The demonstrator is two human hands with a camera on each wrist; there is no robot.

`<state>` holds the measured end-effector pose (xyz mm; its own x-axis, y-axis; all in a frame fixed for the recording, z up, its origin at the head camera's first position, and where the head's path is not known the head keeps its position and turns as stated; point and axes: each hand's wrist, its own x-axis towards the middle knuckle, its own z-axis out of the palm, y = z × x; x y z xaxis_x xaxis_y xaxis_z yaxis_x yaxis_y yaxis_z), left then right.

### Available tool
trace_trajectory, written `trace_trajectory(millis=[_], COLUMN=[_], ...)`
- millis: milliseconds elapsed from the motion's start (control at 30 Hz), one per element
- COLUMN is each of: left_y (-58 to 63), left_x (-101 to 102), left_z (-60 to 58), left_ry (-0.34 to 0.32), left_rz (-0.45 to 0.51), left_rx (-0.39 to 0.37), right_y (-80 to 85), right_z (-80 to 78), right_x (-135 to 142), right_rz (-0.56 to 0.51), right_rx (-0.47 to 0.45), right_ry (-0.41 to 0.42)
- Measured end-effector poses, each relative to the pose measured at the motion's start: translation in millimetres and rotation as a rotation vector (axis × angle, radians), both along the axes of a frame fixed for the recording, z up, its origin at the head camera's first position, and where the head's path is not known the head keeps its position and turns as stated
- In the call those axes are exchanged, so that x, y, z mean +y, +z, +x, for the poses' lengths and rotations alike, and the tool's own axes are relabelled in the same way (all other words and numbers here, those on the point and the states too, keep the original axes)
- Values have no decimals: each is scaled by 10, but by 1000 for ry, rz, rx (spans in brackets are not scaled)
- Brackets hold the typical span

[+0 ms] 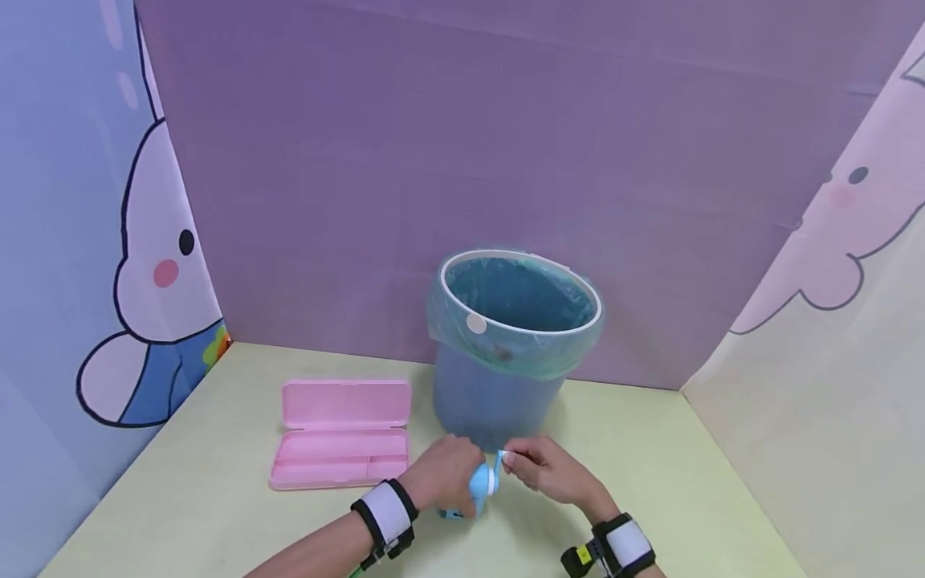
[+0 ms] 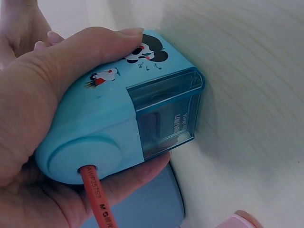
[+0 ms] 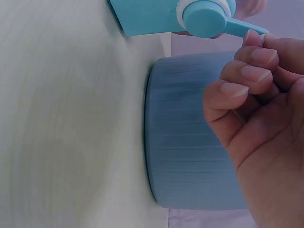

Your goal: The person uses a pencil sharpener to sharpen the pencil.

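A light blue crank pencil sharpener (image 2: 102,107) with printed cartoon figures is gripped by my left hand (image 1: 450,474), thumb over its top in the left wrist view. A red pencil (image 2: 98,199) sticks out of the round hole in its front. The clear blue shavings drawer (image 2: 166,116) faces the tabletop side in that view. My right hand (image 1: 552,472) pinches the end of the crank handle (image 3: 243,27) between thumb and forefinger, its other fingers curled. Both hands are low over the table, just in front of the bin.
A blue bin (image 1: 491,401) lined with a teal plastic bag (image 1: 506,353) stands behind the hands. To the left a pink pencil case (image 1: 347,404) lies with its lid raised. The pale tabletop (image 1: 665,498) meets a purple wall (image 1: 470,144) and printed side walls.
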<state>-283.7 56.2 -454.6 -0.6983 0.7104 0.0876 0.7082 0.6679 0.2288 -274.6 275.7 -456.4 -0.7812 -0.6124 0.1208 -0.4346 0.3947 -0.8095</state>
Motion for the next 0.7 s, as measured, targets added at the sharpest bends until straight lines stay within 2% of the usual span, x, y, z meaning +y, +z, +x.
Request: trace_trajectory(millis=[133,200,433,567,700], left_y=[-22,-19,-93,-65,-47], left_x=[19,25,29,40,23], left_z=[19,14,29,-8,-14], left_ry=[1,4,-13,-24,-16], left_rz=[-8,-10,-15,-17,-25], left_rx=[5,8,1,21,18], right_y=[-55,-33,-170,-164,-157], right_z=[-8,-17,-60,-105,-137], right_x=[-1,-13,15,30,17], right_rz=[3,7,42,62,60], right_rx=[0,1,9,29,57], right_ry=[-35,-42,-46,-78,-63])
